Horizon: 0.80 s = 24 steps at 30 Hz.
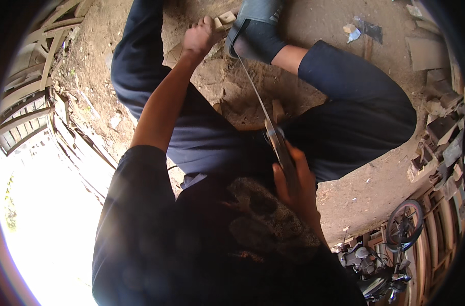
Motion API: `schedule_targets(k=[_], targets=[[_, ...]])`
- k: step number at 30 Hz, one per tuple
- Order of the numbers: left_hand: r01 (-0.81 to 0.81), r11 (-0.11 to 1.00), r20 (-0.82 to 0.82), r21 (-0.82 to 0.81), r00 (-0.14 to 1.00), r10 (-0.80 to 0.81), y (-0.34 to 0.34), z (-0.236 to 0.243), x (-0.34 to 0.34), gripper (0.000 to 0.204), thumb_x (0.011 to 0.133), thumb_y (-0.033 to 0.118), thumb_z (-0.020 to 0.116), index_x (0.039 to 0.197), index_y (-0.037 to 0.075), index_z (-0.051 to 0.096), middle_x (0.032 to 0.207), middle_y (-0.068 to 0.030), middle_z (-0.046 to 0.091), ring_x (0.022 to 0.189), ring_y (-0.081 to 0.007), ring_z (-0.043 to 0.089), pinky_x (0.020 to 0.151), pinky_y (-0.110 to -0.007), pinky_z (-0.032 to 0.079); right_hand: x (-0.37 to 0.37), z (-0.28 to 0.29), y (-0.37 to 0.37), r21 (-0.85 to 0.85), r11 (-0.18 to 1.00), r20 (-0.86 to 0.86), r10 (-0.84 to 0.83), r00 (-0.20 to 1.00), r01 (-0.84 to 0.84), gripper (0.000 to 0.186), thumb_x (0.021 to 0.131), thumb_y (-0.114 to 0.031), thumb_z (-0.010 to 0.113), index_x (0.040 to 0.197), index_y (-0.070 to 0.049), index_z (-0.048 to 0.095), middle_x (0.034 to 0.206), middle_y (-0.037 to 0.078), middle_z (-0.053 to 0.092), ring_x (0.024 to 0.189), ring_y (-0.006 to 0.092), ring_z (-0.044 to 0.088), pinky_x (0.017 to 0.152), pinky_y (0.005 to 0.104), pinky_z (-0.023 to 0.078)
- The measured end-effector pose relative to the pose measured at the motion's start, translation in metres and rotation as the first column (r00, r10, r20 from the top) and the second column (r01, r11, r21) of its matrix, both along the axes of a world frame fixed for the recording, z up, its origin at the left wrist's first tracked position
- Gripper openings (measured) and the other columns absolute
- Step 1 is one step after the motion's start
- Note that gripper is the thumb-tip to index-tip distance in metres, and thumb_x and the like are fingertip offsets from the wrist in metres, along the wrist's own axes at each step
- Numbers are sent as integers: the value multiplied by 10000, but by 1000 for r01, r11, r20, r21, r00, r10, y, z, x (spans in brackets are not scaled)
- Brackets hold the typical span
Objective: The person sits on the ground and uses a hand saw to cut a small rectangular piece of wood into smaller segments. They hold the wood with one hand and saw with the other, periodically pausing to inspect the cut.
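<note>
My left hand (201, 39) is closed at the top of the view, gripping a short pale wood block (225, 19) that has a hole or notch in it. Right beside the block is my foot in a dark grey slip-on shoe (258, 11); whether the shoe presses on the wood cannot be made out. Close to my belly, my right hand (298, 184) is wrapped round the handle of a handsaw (253, 86). Its thin blade, seen nearly edge-on, runs up and left from the handle to beside the shoe and the block. The far end of the blade is hard to see.
Bare brown dirt floor (345, 204) surrounds my bent legs. Wood offcuts (436, 117) are heaped along the right side, with a motorcycle (368, 260) at the lower right. Stacked wooden frames (31, 92) stand at the left. Plastic scraps (368, 30) lie at the upper right.
</note>
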<state>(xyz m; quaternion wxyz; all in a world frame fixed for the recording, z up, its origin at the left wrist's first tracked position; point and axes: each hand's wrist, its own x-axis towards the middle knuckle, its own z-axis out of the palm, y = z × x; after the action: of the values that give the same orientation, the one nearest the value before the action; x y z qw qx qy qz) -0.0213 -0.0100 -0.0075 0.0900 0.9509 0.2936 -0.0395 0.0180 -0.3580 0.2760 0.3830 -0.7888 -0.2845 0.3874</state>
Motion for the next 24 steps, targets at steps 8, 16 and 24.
schedule_targets(k=[8,16,24], targets=[[65,996,-71,52,996,-62,18,3,5,713,774,595,689,1091,21,409,893,-193,680,743,-329,702,590,-412,569,11,1,24,-124,991,-181,-69,981,47,431,916,-143,589,1314,-36,465,903,215,661,826,362,692,688,393,531],[42,999,-80,16,996,-41,11,5,8,697,754,592,704,1076,42,424,947,-176,681,831,-340,698,677,-405,572,20,-2,47,-190,982,-220,-62,973,20,437,911,-144,595,1311,-29,462,911,216,662,831,369,690,676,387,534],[33,999,-75,-18,997,-34,14,11,13,654,763,572,699,1068,47,454,952,-187,684,827,-329,698,686,-406,566,16,-9,64,-274,961,-324,-126,938,34,379,911,-62,562,1270,31,483,1130,229,619,973,282,664,827,338,509]])
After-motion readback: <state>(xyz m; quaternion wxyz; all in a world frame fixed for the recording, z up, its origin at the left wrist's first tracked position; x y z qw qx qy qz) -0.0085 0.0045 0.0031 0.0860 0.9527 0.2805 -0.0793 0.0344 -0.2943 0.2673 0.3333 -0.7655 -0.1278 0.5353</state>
